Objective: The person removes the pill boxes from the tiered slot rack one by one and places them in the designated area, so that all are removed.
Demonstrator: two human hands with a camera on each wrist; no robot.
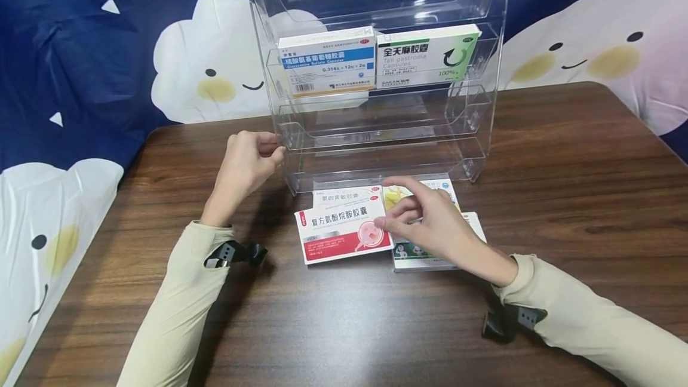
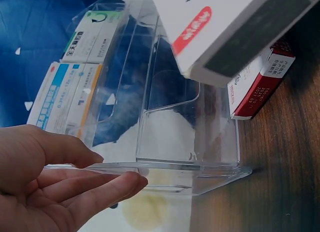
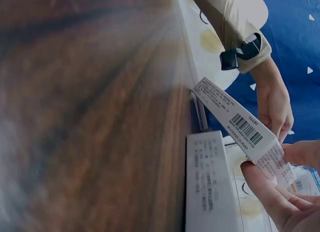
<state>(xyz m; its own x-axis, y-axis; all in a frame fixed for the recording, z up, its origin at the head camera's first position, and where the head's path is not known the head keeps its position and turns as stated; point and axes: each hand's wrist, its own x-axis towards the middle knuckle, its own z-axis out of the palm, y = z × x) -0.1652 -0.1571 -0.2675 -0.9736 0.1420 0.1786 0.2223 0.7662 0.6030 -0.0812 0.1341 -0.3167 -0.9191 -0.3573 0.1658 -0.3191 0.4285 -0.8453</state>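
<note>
My right hand (image 1: 443, 229) pinches the right end of a red-and-white medicine box (image 1: 335, 236). In the right wrist view that box (image 3: 240, 119) is tilted, its barcode side showing. My left hand (image 1: 244, 163) holds the left side edge of a clear acrylic rack (image 1: 376, 134); the left wrist view has its thumb and fingers (image 2: 75, 151) on either side of the panel. Behind the held box lies another white medicine box (image 1: 341, 197), partly covered. A yellow-and-white box (image 1: 446, 186) and a white-and-green box (image 1: 421, 263) lie partly hidden under my right hand.
On an upper tier of the rack stand a blue-and-white capsule box (image 1: 328, 64) and a green-and-white capsule box (image 1: 427, 58). The rack stands on a brown wooden table (image 1: 333, 327). A dark blue cloth with white clouds (image 1: 215, 46) hangs behind it.
</note>
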